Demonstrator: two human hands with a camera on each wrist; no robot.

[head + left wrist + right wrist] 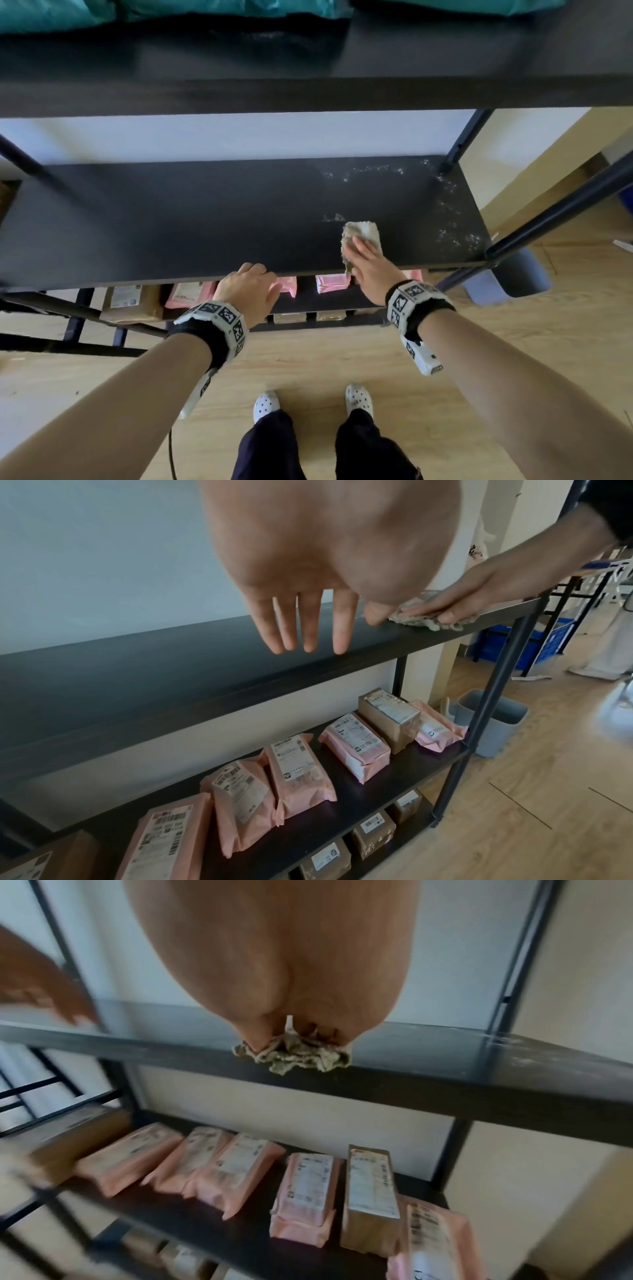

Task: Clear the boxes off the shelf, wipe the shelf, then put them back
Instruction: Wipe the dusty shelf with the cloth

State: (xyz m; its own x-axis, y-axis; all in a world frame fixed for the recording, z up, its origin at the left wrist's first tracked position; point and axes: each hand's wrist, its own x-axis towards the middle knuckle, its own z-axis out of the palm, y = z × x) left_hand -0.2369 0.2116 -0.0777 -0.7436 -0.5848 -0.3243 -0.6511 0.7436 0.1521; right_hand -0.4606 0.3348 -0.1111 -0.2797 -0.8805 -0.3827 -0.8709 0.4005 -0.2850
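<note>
The right hand [368, 265] lies flat, fingers straight, pressing a crumpled beige cloth [361, 234] onto the bare black wooden shelf [205, 212] near its dusty right end. The left hand [251, 289] hovers with fingers spread and holding nothing at the shelf's front edge. Pink and brown labelled parcels [298, 772] sit on the next shelf down.

In the head view, the parcels [191, 294] on the lower shelf are mostly hidden under the dark shelf [171, 212], and the teal items [171, 10] on the top board are cut off by the upper edge. Part of the cloth [359, 233] is covered by the right hand [371, 270]. The print on the parcel labels [294, 753] is too small to be read. In the right wrist view, the parcels are blurred, and the left hand [37, 988] is smeared and cut off at the left edge. The grey bin [493, 721] is partly hidden behind the frame post [486, 710].
</note>
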